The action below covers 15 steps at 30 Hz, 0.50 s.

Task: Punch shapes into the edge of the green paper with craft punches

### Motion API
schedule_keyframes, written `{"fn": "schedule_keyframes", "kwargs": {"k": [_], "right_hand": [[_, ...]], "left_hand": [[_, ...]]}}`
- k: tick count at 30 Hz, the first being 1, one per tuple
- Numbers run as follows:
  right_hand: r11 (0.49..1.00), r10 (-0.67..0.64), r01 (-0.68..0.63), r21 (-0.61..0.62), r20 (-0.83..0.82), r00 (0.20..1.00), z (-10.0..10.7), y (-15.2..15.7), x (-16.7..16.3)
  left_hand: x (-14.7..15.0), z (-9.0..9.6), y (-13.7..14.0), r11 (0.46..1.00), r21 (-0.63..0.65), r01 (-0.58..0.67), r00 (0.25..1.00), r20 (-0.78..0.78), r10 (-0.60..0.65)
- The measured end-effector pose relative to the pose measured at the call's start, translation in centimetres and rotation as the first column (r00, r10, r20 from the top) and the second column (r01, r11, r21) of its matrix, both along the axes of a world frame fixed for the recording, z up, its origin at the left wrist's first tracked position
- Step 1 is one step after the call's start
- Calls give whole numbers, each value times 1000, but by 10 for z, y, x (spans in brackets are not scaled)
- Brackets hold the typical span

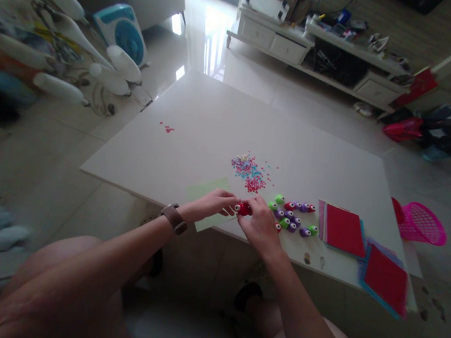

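Observation:
My right hand [260, 221] has its fingers closed around a small red craft punch [243, 209] with a round white end. From the other side, my left hand [218, 201] touches the same punch with curled fingers; how firmly it grips cannot be seen. A light green sheet of paper [202, 226] lies under my left hand at the table's near edge, partly covered by it. Beyond my hands is a heap of red, blue and pale paper bits [250, 173]. Several green, purple and red punches [289, 217] stand just right of my right hand.
Two stacks of coloured paper, one [345, 230] behind the other [385, 276], lie on the right of the white table [299, 141]. A few red bits [167, 128] lie at the left. A pink basket [424, 223] is beyond the right edge; a blue-white fan [122, 33] stands on the floor.

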State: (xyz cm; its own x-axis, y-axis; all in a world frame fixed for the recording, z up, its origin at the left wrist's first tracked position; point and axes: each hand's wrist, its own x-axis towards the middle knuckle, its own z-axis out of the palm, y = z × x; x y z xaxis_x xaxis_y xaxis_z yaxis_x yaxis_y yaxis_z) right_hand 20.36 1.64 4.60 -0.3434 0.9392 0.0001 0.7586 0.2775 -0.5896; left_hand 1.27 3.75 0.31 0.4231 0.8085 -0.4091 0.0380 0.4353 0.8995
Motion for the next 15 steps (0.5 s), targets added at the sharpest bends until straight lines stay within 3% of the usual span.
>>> {"fn": "schedule_keyframes", "kwargs": {"k": [3, 6, 8, 10, 15], "right_hand": [[1000, -19, 20, -15, 60, 998, 1, 1, 8], [998, -19, 28, -64, 130, 991, -1, 3, 16], [994, -11, 28, -106, 159, 987, -3, 6, 19], [990, 7, 17, -137, 172, 985, -5, 10, 21], [981, 74, -24, -193, 252, 965, -6, 15, 18]], "left_hand": [[-1, -2, -5, 958, 286, -25, 947, -300, 114], [0, -9, -19, 810, 549, 208, 777, -595, 204], [1, -12, -30, 739, 548, 392, 669, -721, 180], [2, -14, -38, 711, 491, 504, 581, -802, 142], [2, -9, -43, 694, 389, 606, 451, -887, 103]]}}
